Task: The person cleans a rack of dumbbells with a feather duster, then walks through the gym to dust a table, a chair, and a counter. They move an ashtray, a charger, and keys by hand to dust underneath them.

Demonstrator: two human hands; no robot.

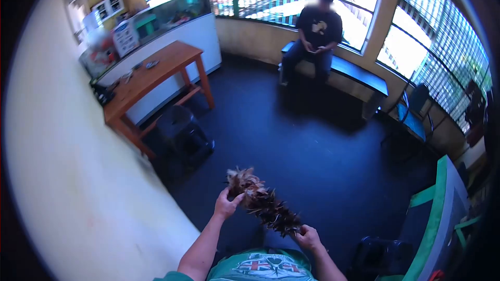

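A feather duster point(268, 209) slants across the space before my body, with pale tan feathers at its upper left end and dark brown ones toward the lower right. My left hand point(227, 205) has its thumb and fingers closed on the feathers near the pale end. At the dark end, my right hand point(308, 238) is wrapped round the duster; any handle there is hidden by the fingers. Below the duster is the front of my green printed shirt point(273, 266).
A wooden table point(156, 70) with small items stands left, a dark stool point(182, 127) beside it. A person point(319, 31) sits on a bench point(359, 73) by the windows. Chairs point(414, 117) stand right. A green-edged table point(437, 213) is near my right side; a pale wall point(88, 151) is left.
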